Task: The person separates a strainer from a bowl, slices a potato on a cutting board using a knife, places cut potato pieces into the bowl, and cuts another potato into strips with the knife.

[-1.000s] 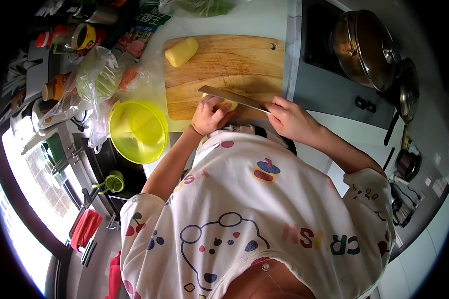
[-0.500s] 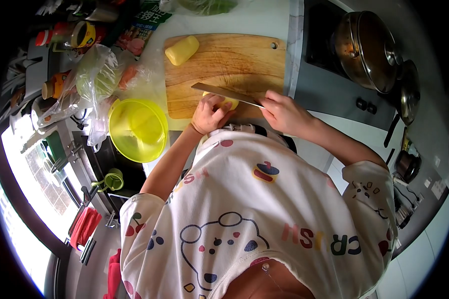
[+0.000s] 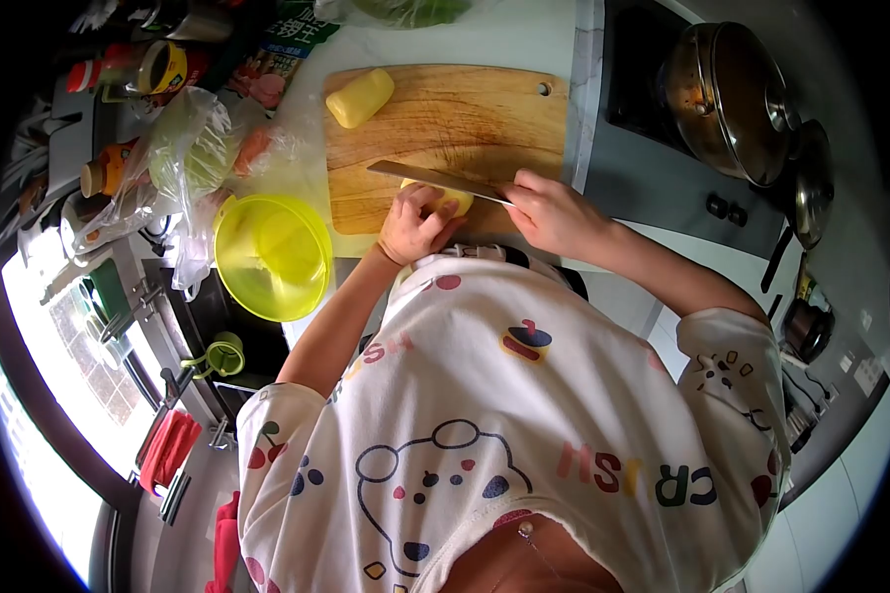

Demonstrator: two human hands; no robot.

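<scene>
On the wooden cutting board (image 3: 504, 109), my left hand (image 3: 415, 223) presses a peeled yellow potato (image 3: 455, 203) near the board's front edge, fingers curled over it and partly hiding it. My right hand (image 3: 554, 215) grips a kitchen knife (image 3: 430, 178) by its handle. Its long blade points left and lies across the potato at the far side of my left fingers; how deep it sits in the potato I cannot tell. A second peeled potato piece (image 3: 360, 98) rests at the board's upper left.
Left of the board stands a yellow-green bowl (image 3: 272, 257), with plastic bags of produce (image 3: 193, 148) behind it. Bottles and jars (image 3: 163, 67) crowd the far left. A lidded pot (image 3: 727, 104) is on the stove at right. A green cup (image 3: 225, 354) hangs by the sink.
My right hand and the knife have shifted slightly left across the potato. The left hand stays in place on it.
</scene>
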